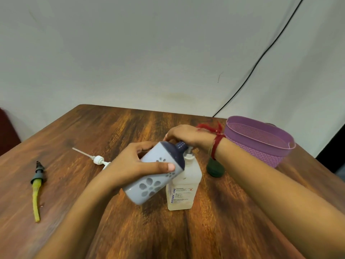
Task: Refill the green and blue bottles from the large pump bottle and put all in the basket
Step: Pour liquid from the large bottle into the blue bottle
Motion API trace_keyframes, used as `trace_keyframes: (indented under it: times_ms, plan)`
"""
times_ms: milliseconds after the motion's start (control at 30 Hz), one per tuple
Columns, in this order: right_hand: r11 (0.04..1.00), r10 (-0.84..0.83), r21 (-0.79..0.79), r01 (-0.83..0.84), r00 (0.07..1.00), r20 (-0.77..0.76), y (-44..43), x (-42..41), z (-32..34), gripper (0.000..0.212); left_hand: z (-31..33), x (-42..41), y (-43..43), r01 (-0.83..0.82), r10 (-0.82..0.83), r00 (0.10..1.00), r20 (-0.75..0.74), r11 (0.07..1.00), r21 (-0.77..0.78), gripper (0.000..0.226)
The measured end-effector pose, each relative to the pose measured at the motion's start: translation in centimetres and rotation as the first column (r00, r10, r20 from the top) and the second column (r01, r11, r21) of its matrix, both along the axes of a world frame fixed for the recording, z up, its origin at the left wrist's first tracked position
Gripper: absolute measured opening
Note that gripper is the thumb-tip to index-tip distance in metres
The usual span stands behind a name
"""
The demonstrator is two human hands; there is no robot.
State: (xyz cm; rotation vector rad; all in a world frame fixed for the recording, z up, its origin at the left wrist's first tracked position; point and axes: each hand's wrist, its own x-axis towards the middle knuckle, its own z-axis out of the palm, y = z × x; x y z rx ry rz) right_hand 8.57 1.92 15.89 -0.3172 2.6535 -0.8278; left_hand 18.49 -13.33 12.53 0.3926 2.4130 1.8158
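left hand (128,165) around tilted blue bottle (155,186), right hand (183,135) curled over pump bottle (184,187); green bottle (214,170) behind wrist, basket (261,153) beyond

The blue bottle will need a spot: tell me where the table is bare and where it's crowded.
Bare: the table corner far left, behind the white pump; the strip between it and the dark pump; the near wood between the forearms. Crowded: around the large pump bottle, with the blue bottle, green bottle, basket, left hand and right hand.
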Motion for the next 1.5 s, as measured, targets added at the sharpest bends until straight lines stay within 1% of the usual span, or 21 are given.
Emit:
trace_keyframes:
  times_ms: [67,167,200,333,367,433,500,533,600,700,767,867,900,1100,1267,1333,1467,1500]
  plan:
    - [1.0,0.015,0.004,-0.015,1.0,0.004,-0.1,0.0,0.1,0.023,-0.1,0.0,0.0,-0.007,0.007,1.0,-0.017,1.0,-0.006,0.056]
    - [0.996,-0.011,-0.087,0.014,0.999,0.041,0.0,0.3,-0.6,0.032,-0.4,0.1,0.1,-0.006,0.006,1.0,-0.006,1.0,-0.018,0.06]
    - [0.995,-0.013,-0.094,0.017,0.999,0.045,0.1,0.4,-0.6,0.033,-0.4,0.1,0.2,-0.006,0.006,1.0,0.004,1.0,-0.019,0.061]
    - [1.0,0.012,0.024,-0.012,1.0,0.008,0.0,0.6,0.6,0.029,0.1,0.0,0.1,-0.014,0.014,1.0,-0.009,0.999,-0.04,0.066]
    - [1.0,0.008,0.021,-0.008,1.0,-0.002,-0.1,0.6,0.8,0.03,0.2,0.0,0.0,-0.019,0.018,1.0,-0.019,0.999,-0.049,0.067]
    - [0.999,0.002,-0.035,-0.001,1.0,0.021,-0.3,0.5,0.5,0.028,0.3,0.0,-0.1,-0.027,0.025,0.999,-0.031,0.998,-0.063,0.068]
    - [0.993,-0.032,-0.111,0.037,0.998,0.046,-0.2,0.7,-0.2,0.032,0.1,0.2,0.0,-0.027,0.025,0.999,-0.022,0.997,-0.07,0.069]
    - [0.992,-0.037,-0.122,0.043,0.998,0.052,-0.2,0.7,-0.4,0.032,0.0,0.3,0.1,-0.03,0.029,0.999,-0.013,0.997,-0.073,0.07]
    - [0.997,-0.021,-0.067,0.024,0.999,0.05,-0.1,0.8,-0.1,0.028,0.0,0.3,0.1,-0.035,0.035,0.999,-0.004,0.997,-0.073,0.072]
    - [0.998,0.006,0.069,-0.006,1.0,0.009,-0.1,1.2,1.4,0.031,0.6,0.4,0.1,-0.039,0.038,0.999,-0.014,0.997,-0.072,0.073]
    - [0.999,0.008,0.047,-0.008,1.0,0.002,-0.1,1.1,1.4,0.031,0.7,0.3,0.0,-0.04,0.039,0.999,-0.021,0.996,-0.085,0.073]
    - [0.995,-0.038,-0.09,0.042,0.998,0.045,0.0,1.2,0.1,0.031,0.3,0.3,0.1,-0.026,0.026,1.0,-0.005,0.995,-0.098,0.072]
    - [0.993,-0.05,-0.104,0.054,0.998,0.045,0.0,1.0,-0.3,0.033,0.2,0.4,0.1,-0.024,0.025,1.0,0.003,0.995,-0.098,0.072]
    - [0.999,-0.024,0.021,0.024,1.0,0.019,0.1,1.1,0.9,0.03,0.6,0.2,-0.1,-0.016,0.016,1.0,0.001,0.997,-0.077,0.072]
    - [0.999,-0.012,-0.043,0.011,1.0,-0.011,0.0,0.8,-0.2,0.029,0.2,0.1,-0.2,-0.001,0.002,1.0,0.017,0.997,-0.079,0.068]
    - [0.999,0.016,-0.034,-0.016,1.0,-0.017,-0.1,0.8,-0.3,0.031,0.1,0.1,-0.2,0.005,-0.004,1.0,0.02,0.997,-0.072,0.068]
    - [0.997,0.059,0.04,-0.059,0.998,0.005,-0.4,0.7,0.8,0.029,0.4,0.1,-0.3,0.006,-0.006,1.0,-0.009,0.999,-0.05,0.064]
    - [0.998,0.059,0.022,-0.059,0.998,0.007,-0.4,0.6,0.7,0.027,0.4,0.2,-0.4,0.013,-0.014,1.0,-0.015,0.999,-0.052,0.063]
